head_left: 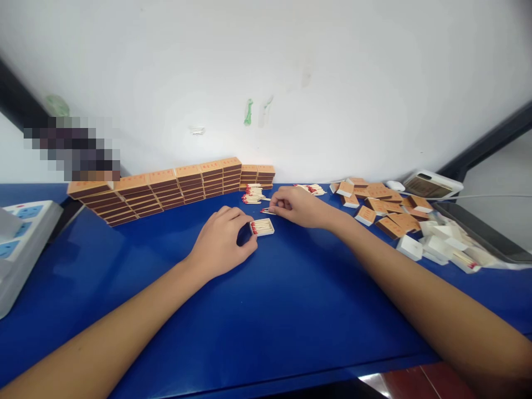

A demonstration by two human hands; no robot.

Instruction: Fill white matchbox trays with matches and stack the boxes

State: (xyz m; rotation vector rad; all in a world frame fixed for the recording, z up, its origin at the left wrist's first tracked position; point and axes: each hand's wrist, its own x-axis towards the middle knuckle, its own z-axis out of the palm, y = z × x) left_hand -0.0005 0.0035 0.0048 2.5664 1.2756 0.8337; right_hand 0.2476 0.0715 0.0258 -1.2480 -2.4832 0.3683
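My left hand (224,238) grips the left end of a small white matchbox tray (266,233) between thumb and fingers. Red-tipped matches (261,226) lie side by side inside that tray. Just behind and to the right of it, my right hand (293,206) is closed in a pinch on a few matches (267,210), their red heads pointing left. A loose pile of matches (252,194) lies on the blue table beyond the tray, close to my right fingertips. Another heap of matches (313,189) sits behind my right wrist.
Stacked matchboxes (166,191) form a row along the wall at the left. Loose orange matchbox sleeves (378,191) and white trays (436,246) are strewn at the right, beside a phone (432,184) and a dark flat device (486,230). A power strip (31,233) stands far left.
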